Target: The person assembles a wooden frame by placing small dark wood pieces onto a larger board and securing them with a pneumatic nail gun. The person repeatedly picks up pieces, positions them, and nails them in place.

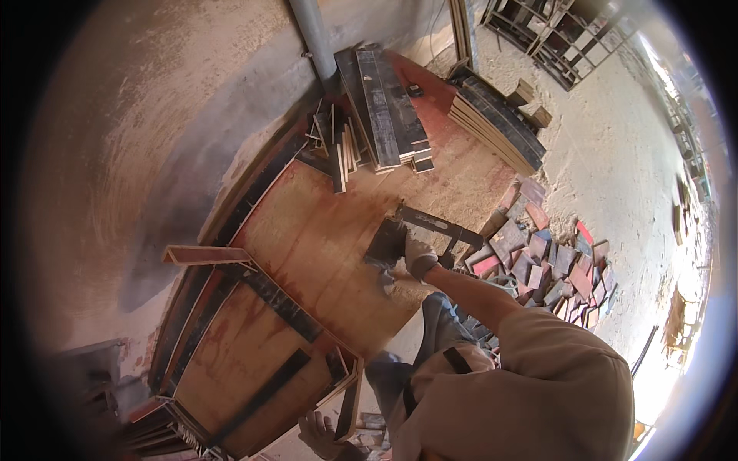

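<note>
Dark nail gun (388,240) in gloved right hand (420,257); hands well apart.
Right hand wraps its handle; nail gun over the brown plywood sheet's (323,223) right side, contact unclear. Left hand (317,435), well off to the lower left, fingers loosely spread, just beside a dark wooden strip (350,406); cannot tell if touching. Marks on nail gun too small to read.

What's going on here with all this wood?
A person's gloved right hand holds a nail gun over a plywood panel. The gloved left hand is open beside a wooden strip; contact is unclear. Stacked boards lie at the far end, and offcuts are piled to the right.
</note>
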{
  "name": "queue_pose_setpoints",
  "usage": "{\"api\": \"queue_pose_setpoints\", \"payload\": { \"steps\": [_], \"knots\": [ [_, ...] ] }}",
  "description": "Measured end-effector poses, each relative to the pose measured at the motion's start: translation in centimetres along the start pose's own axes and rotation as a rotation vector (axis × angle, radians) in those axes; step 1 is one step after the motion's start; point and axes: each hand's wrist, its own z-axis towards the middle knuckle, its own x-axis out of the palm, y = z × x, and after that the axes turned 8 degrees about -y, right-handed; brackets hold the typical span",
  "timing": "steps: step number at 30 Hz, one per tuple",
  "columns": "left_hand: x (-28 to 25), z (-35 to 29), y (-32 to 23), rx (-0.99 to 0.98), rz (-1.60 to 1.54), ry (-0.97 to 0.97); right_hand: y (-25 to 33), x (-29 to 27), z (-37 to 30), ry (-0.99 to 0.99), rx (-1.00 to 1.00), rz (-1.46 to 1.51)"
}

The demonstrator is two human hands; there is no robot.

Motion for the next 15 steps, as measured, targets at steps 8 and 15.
{"api": "queue_pose_setpoints", "payload": {
  "steps": [8, 15],
  "knots": [
    [3.6, -1.6, -1.6, 0.125, 0.043, -0.19, 0.4, -12.3, 9.4, -0.368, -0.086, 0.079],
    [2.0, -0.2, -0.3, 0.094, 0.01, -0.05, 7.6, -17.2, 26.9, -0.31, 0.316, -0.017]
  ]
}}
